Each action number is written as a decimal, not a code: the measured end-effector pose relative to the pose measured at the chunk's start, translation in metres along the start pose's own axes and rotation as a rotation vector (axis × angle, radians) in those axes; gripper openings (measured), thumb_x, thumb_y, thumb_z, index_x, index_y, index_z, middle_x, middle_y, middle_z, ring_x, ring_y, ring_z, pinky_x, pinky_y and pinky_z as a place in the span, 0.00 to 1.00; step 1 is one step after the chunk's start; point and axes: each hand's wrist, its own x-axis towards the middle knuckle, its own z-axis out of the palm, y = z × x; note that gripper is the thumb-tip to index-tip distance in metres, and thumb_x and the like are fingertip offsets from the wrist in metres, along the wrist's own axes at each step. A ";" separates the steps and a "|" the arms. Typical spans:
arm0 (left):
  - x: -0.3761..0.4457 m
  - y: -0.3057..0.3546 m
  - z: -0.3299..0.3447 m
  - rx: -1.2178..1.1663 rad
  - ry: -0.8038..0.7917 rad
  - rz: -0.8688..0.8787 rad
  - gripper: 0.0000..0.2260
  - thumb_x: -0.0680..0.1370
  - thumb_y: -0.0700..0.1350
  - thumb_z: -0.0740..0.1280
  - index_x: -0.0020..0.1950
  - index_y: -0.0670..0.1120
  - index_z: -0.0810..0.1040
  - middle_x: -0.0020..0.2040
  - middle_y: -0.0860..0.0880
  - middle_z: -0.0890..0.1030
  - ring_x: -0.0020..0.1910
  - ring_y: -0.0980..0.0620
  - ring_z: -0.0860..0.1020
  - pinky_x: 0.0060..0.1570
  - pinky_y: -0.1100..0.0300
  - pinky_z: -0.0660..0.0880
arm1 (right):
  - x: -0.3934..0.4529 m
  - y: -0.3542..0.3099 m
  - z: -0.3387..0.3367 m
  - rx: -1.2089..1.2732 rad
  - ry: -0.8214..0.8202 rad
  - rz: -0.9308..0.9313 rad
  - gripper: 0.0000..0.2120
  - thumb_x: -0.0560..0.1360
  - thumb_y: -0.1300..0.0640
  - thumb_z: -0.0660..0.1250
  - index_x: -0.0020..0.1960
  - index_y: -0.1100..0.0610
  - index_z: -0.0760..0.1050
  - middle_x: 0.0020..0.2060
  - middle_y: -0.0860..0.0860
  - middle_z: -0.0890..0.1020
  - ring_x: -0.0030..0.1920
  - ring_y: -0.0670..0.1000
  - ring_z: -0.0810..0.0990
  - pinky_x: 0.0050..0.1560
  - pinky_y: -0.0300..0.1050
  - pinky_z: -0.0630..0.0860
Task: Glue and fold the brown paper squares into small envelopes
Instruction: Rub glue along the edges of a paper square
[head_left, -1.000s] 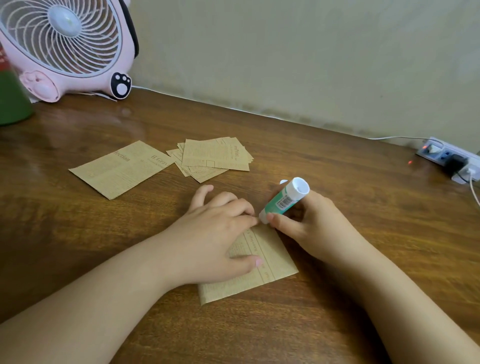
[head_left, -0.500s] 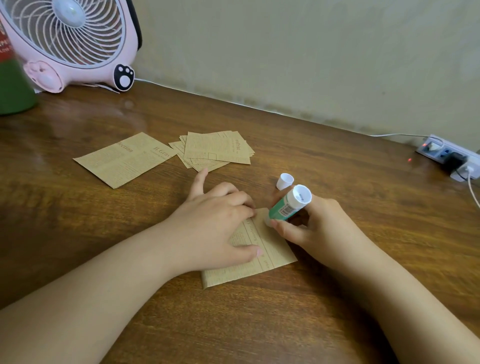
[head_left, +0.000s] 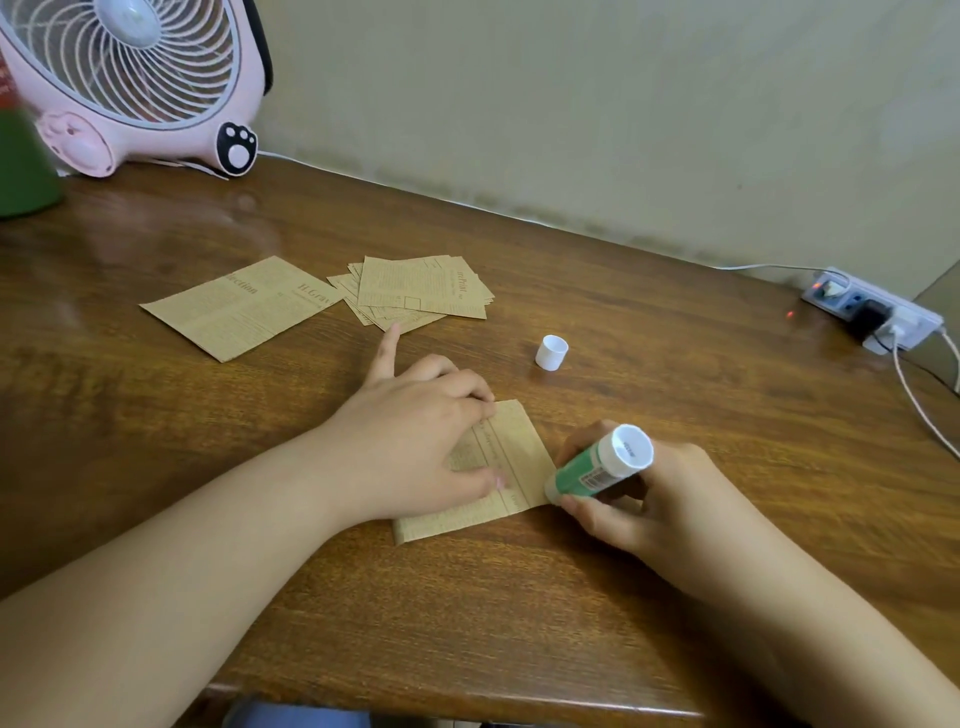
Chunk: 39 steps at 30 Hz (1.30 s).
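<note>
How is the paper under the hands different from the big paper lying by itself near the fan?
The paper under the hands is pinned by the left hand, while the big paper lies untouched. The right hand presses a glue stick on the pinned paper's edge; the big paper looks larger. Both are brown and printed.

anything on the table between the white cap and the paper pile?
No. In the head view, only bare wooden table lies between the white cap and the paper pile.
</note>
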 end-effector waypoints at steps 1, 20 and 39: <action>-0.001 0.000 0.000 -0.006 0.004 0.000 0.31 0.74 0.69 0.54 0.74 0.56 0.64 0.68 0.66 0.63 0.68 0.64 0.55 0.70 0.39 0.31 | -0.001 -0.001 -0.002 0.006 -0.008 0.016 0.08 0.70 0.44 0.69 0.46 0.46 0.77 0.42 0.41 0.82 0.44 0.44 0.81 0.43 0.42 0.77; -0.003 -0.002 0.002 -0.061 0.077 -0.047 0.28 0.70 0.70 0.57 0.63 0.55 0.70 0.59 0.58 0.64 0.66 0.59 0.56 0.72 0.41 0.36 | 0.072 -0.008 0.010 -0.098 0.037 0.143 0.11 0.72 0.51 0.70 0.53 0.54 0.77 0.49 0.49 0.82 0.47 0.46 0.79 0.49 0.41 0.77; -0.017 0.001 -0.003 0.074 0.004 -0.038 0.35 0.70 0.68 0.44 0.73 0.54 0.63 0.63 0.62 0.63 0.68 0.58 0.54 0.67 0.35 0.29 | 0.004 0.006 -0.016 0.212 0.326 0.345 0.08 0.70 0.49 0.70 0.48 0.48 0.77 0.43 0.41 0.82 0.44 0.38 0.81 0.43 0.37 0.77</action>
